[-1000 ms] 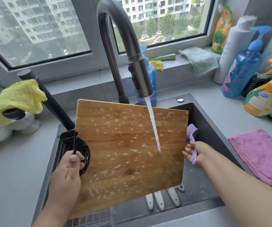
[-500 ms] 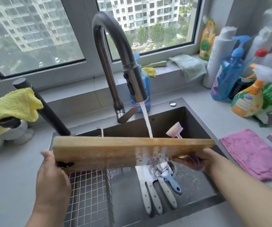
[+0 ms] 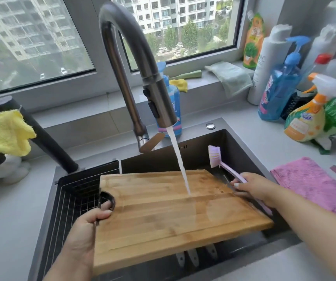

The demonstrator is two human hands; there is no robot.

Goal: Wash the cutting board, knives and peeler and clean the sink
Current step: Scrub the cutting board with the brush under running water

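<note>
Head view, cutting board [image 3: 163, 216], label writing unreadable

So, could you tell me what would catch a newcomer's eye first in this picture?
The wooden cutting board fills the middle, held flat over the dark sink, with water from the tall grey faucet striking its centre. The left hand grips its near-left edge by the black handle ring, while the right hand holds a lilac dish brush at the right edge. White handles peek out below.

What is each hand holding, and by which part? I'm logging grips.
Left hand grips the wooden cutting board at its left edge by the handle hole. Right hand holds the lilac dish brush by its handle.
</note>
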